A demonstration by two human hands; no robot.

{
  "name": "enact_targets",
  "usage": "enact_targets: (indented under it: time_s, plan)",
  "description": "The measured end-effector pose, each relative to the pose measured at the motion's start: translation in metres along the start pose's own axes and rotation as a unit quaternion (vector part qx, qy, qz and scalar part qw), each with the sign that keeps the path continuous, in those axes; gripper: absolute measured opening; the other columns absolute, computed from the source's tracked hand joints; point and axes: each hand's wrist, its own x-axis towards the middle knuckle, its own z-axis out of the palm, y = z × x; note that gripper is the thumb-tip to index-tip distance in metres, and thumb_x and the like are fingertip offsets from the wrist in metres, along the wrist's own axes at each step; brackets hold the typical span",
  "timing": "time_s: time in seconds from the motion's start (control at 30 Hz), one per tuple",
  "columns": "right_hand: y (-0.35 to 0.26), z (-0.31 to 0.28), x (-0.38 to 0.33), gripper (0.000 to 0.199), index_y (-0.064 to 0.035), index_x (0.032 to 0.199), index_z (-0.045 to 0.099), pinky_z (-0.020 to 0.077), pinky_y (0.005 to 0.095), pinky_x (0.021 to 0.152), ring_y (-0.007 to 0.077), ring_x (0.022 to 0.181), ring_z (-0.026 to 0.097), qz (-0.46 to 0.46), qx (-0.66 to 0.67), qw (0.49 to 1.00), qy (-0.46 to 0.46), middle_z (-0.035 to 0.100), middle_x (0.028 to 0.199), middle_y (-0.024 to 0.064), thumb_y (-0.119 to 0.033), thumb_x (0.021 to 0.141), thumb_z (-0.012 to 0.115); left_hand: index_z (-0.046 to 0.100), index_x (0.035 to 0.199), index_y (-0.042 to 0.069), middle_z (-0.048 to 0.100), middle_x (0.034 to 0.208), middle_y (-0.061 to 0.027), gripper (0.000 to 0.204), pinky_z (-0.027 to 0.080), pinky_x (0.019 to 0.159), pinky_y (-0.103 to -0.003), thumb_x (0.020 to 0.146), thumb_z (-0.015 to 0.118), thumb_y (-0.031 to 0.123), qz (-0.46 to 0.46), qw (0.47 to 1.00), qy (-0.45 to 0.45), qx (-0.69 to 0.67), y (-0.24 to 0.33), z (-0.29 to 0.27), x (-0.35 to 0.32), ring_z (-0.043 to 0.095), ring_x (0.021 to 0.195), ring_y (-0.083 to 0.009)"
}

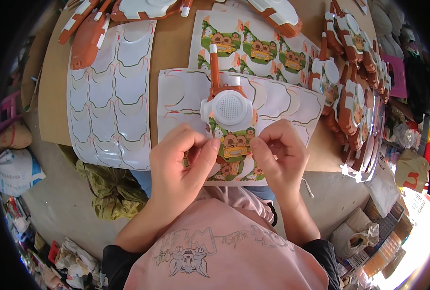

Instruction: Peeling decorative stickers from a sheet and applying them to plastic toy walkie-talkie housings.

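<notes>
A brown and white toy walkie-talkie lies face up in front of me, its antenna pointing away. Over its lower half is a cartoon sticker with bears in a yellow car. My left hand is closed, thumb and index finger pinching at the sticker's left edge. On the opposite side, my right hand pinches at the right edge in the same way. Beneath the toy is a partly used sticker sheet, with bare cut-out shapes at the top and printed stickers near my body.
A peeled white backing sheet lies at left. Behind the toy is a printed sticker sheet. Stickered toys are heaped at the table's right, beside a clear plastic tray. Plain toys lie at the far left.
</notes>
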Motion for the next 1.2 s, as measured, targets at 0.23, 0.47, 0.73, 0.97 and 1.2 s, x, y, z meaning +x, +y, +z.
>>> enact_targets:
  time_s: [0.23, 0.47, 0.73, 0.97, 1.2]
  plan:
    - [0.0052, 0.0046, 0.0017, 0.010, 0.0037, 0.080, 0.060, 0.0505, 0.0209, 0.053, 0.0094, 0.063, 0.060, 0.017, 0.003, 1.000, 0.002, 0.055, 0.080, 0.0046, 0.000, 0.081, 0.069, 0.055, 0.073, -0.002, 0.045, 0.065, -0.0025, 0.020, 0.030, 0.050, -0.025, 0.086, 0.068, 0.005, -0.056, 0.998, 0.011, -0.007, -0.0031, 0.0017, 0.0008, 0.038, 0.055, -0.0088]
    - [0.0071, 0.0056, 0.0024, 0.010, 0.0042, 0.080, 0.060, 0.0504, 0.0209, 0.053, 0.0095, 0.062, 0.061, 0.039, 0.019, 0.999, 0.011, 0.056, 0.080, 0.0047, 0.000, 0.081, 0.069, 0.054, 0.074, -0.002, 0.045, 0.066, -0.0029, 0.021, 0.030, 0.049, -0.025, 0.086, 0.068, 0.006, -0.053, 0.999, 0.006, 0.002, -0.0025, 0.0028, 0.0036, 0.037, 0.056, -0.0087]
    - [0.0042, 0.0067, 0.0046, 0.009, 0.0039, 0.078, 0.061, 0.0512, 0.0208, 0.054, 0.0094, 0.062, 0.061, 0.027, -0.004, 1.000, 0.010, 0.057, 0.079, 0.0042, 0.001, 0.080, 0.069, 0.053, 0.073, -0.003, 0.045, 0.066, -0.0029, 0.020, 0.030, 0.049, -0.025, 0.085, 0.067, 0.003, -0.055, 0.998, 0.003, 0.004, -0.0014, 0.0005, 0.0040, 0.038, 0.057, -0.0088]
    - [0.0044, 0.0072, 0.0048, 0.009, 0.0038, 0.078, 0.061, 0.0511, 0.0210, 0.054, 0.0088, 0.062, 0.061, 0.033, 0.004, 0.999, 0.014, 0.057, 0.078, 0.0041, 0.001, 0.079, 0.069, 0.054, 0.073, -0.003, 0.046, 0.066, -0.0033, 0.019, 0.031, 0.049, -0.025, 0.085, 0.067, 0.003, -0.055, 0.998, 0.005, 0.010, -0.0022, 0.0017, 0.0045, 0.039, 0.056, -0.0092]
    - [0.0046, 0.0063, 0.0053, 0.010, 0.0042, 0.077, 0.060, 0.0507, 0.0207, 0.053, 0.0084, 0.062, 0.061, 0.032, -0.008, 0.999, 0.013, 0.057, 0.079, 0.0040, 0.001, 0.079, 0.069, 0.054, 0.072, -0.002, 0.046, 0.065, -0.0035, 0.019, 0.032, 0.049, -0.025, 0.084, 0.068, 0.003, -0.044, 0.999, 0.006, 0.013, -0.0019, 0.0020, 0.0067, 0.040, 0.056, -0.0092]
